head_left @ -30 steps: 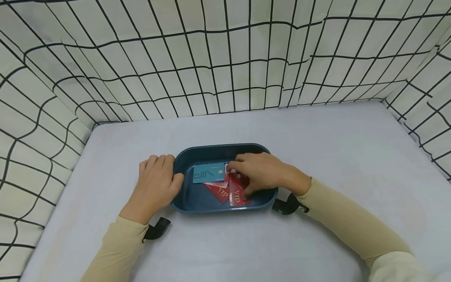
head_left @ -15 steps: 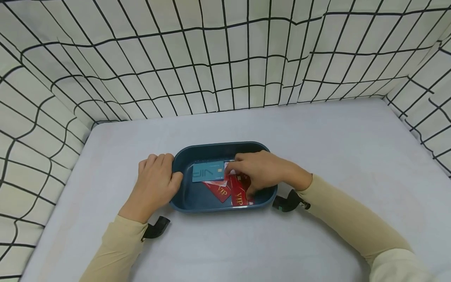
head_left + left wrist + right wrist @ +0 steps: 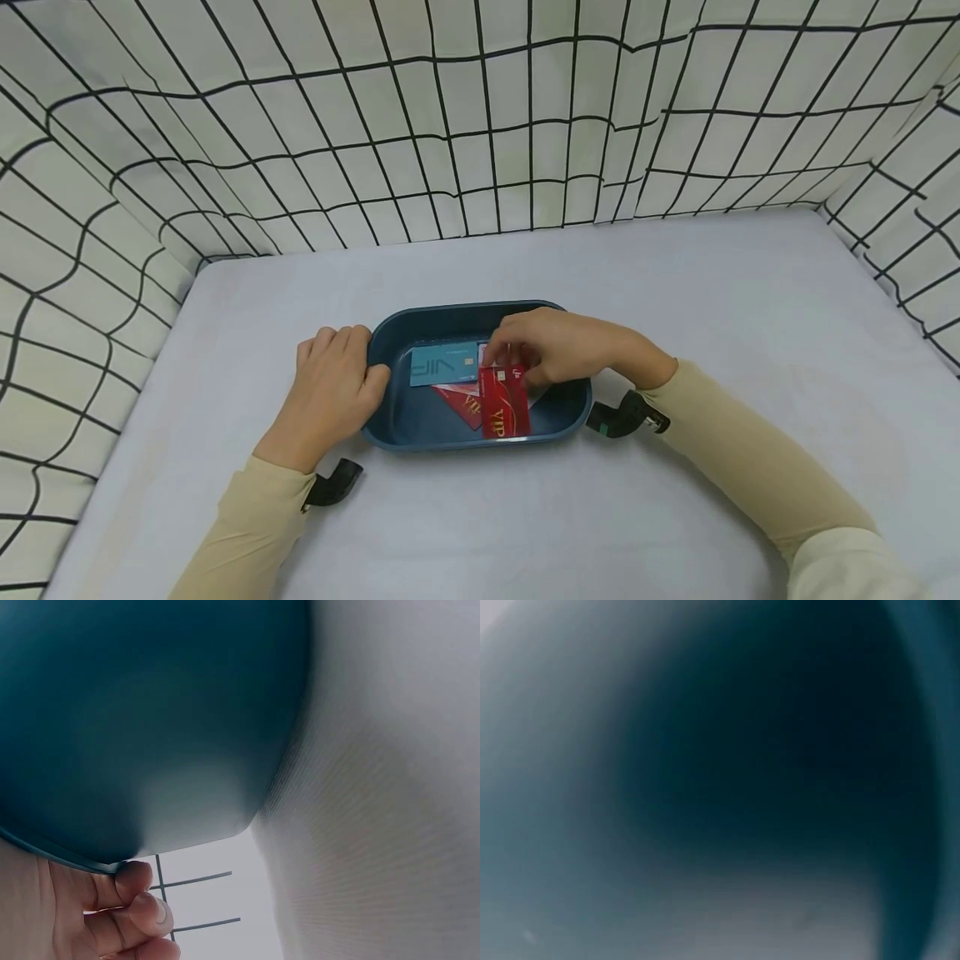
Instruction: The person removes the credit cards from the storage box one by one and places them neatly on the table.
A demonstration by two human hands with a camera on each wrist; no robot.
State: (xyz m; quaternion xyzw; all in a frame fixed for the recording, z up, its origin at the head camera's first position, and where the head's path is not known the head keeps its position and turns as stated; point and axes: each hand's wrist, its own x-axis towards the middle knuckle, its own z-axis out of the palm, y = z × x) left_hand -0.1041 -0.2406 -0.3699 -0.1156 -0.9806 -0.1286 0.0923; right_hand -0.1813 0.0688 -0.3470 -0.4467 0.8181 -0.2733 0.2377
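A dark blue oval-cornered tray [image 3: 412, 425] stands on the table with several plastic cards in it. My left hand [image 3: 326, 400] grips its left rim, thumb on the inner side; in the left wrist view the curled fingers [image 3: 150, 915] show under the rim of the tray [image 3: 150, 735]. Inside the tray, my right hand [image 3: 566, 343] pinches a red VIP card [image 3: 504, 404] near its upper edge. Left of it lies a light blue VIP card [image 3: 442, 365]. Another red VIP card [image 3: 459, 406] lies partly beneath them. The tray wall [image 3: 780, 735] fills the blurred right wrist view.
A white-covered table [image 3: 712, 317] surrounds the tray. Black wire grid [image 3: 487, 133] over white panels closes off the back and both sides. Black wrist-camera mounts [image 3: 335, 483] sit under both wrists, the right one [image 3: 617, 417] close to the tray's right end.
My right hand has risen slightly with its fingers now at the red card's upper edge, and the card shows more fully, shifted a little left. My left hand stays on the rim.
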